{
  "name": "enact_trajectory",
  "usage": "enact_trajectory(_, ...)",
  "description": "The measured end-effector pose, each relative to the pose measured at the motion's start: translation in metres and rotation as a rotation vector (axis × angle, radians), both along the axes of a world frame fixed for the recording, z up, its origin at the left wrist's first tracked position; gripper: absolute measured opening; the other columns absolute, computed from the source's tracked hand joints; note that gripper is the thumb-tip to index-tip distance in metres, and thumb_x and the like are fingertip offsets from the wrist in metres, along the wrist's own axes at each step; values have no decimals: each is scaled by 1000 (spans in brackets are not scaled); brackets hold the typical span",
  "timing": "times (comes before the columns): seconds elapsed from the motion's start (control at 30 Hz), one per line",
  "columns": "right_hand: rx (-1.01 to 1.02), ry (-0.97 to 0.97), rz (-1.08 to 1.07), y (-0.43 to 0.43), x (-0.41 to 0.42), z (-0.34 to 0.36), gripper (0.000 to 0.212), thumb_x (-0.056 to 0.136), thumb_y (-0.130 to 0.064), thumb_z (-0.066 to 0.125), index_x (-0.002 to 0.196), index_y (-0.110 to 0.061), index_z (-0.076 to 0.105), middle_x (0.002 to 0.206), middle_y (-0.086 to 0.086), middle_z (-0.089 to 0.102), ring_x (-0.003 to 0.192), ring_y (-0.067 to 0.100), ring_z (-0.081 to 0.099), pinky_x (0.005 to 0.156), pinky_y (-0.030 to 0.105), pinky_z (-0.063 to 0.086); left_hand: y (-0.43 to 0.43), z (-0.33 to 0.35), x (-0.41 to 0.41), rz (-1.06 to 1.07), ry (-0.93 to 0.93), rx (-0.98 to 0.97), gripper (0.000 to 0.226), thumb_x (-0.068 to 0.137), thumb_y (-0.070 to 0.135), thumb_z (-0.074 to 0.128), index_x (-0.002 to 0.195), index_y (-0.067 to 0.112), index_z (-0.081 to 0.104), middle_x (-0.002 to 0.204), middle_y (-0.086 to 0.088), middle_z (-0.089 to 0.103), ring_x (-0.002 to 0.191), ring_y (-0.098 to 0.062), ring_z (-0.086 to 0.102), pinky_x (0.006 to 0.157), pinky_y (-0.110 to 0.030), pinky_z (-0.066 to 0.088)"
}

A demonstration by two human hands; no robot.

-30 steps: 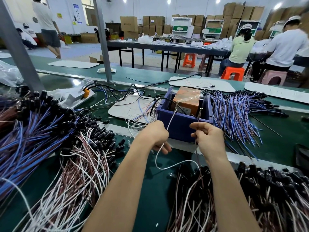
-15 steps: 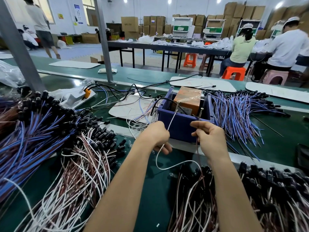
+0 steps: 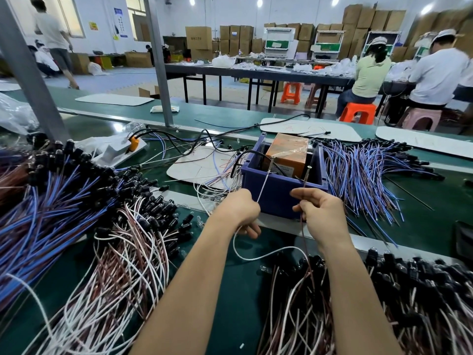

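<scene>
Essentially unchanged: left hand [image 3: 242, 213] still grips the white wire [image 3: 265, 180], right hand [image 3: 320, 213] the brown wire [image 3: 305, 183], both before the blue bin [image 3: 279, 198]; pairing probably unfinished.

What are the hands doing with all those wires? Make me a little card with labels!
Place: a green workbench covered with bundles of wires
Left hand: pinches a white wire that runs up toward the blue bin
Right hand: pinches a brown wire, with its metal tip up by the bin's rim
Blue bin: just behind both hands, with an orange box inside
Piles: blue wires at the left, white and brown wires beside the left arm
</scene>
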State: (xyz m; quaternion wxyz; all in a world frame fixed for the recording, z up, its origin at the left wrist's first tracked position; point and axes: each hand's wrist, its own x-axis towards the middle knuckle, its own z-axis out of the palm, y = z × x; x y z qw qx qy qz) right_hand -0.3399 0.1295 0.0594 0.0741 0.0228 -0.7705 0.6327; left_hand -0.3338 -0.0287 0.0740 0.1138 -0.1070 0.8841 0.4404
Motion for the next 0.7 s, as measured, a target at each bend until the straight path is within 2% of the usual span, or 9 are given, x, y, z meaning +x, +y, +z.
enact_trajectory(0.07, -13, -7, 0, 0, 0, 0, 31, 94, 6, 46, 92, -17, 66, 86, -1, 68, 72, 10, 59, 65, 21, 41, 1, -4, -3, 37, 42, 4, 16, 93, 6, 33, 95, 1, 48, 87, -24, 71, 57, -27, 65, 49, -27, 52)
enact_trajectory(0.13, -25, -11, 3, 0, 1, 0, 31, 94, 7, 45, 93, -16, 66, 88, -2, 68, 71, 9, 59, 64, 20, 41, 3, -8, -8, 78, 158, -9, 14, 94, 11, 42, 97, 2, 52, 97, -23, 69, 76, -33, 69, 70, -40, 59)
enact_trajectory(0.2, -30, -13, 4, -1, 1, 1, 30, 94, 7, 45, 95, -14, 66, 90, -1, 68, 70, 8, 59, 63, 19, 40, 7, -8, -12, 131, 300, -33, 17, 92, 17, 53, 103, 5, 57, 103, -16, 68, 91, -31, 66, 84, -37, 54)
enact_trajectory(0.27, -38, -16, 3, -1, 1, 2, 30, 94, 7, 45, 97, -12, 67, 93, -1, 68, 69, 8, 59, 63, 18, 41, 12, -7, -13, 189, 420, -9, 22, 89, 25, 63, 104, 10, 59, 101, -4, 67, 90, -20, 60, 79, -24, 45)
enact_trajectory(0.33, -48, -21, 1, -1, 2, 2, 30, 94, 7, 45, 98, -12, 67, 95, -1, 68, 68, 7, 59, 64, 17, 42, 19, -8, -12, 246, 492, 23, 27, 84, 32, 70, 99, 15, 57, 98, -1, 63, 90, -16, 55, 75, -21, 37)
enact_trajectory(0.43, -76, -32, 1, 0, 3, 3, 29, 94, 7, 45, 98, -11, 67, 96, 0, 68, 67, 7, 59, 63, 16, 43, 24, -10, -9, 314, 631, 60, 35, 82, 37, 72, 95, 18, 46, 95, -1, 56, 88, -17, 51, 71, -19, 34)
enact_trajectory(0.53, -96, -33, -2, 0, 3, 5, 27, 94, 6, 47, 96, -11, 68, 94, 2, 69, 66, 7, 59, 64, 17, 46, 26, -2, -8, 284, 827, 151, 26, 89, 33, 66, 102, 25, 46, 82, 6, 56, 72, -5, 52, 62, -9, 36)
enact_trajectory(0.6, -102, -32, -12, 0, 3, 5, 26, 94, 4, 48, 92, -12, 69, 91, 1, 69, 63, 7, 58, 61, 16, 45, 26, 4, -9, 222, 940, 158, 15, 95, 32, 57, 106, 23, 58, 75, 11, 58, 63, 1, 52, 58, -12, 35)
enact_trajectory(0.7, -105, -27, -11, 2, 3, 5, 26, 94, 5, 48, 92, -10, 68, 87, 0, 68, 59, 5, 57, 52, 9, 42, 25, 15, -10, 171, 1015, 217, 24, 99, 31, 50, 115, 27, 66, 67, 4, 59, 55, -6, 49, 58, -23, 41)
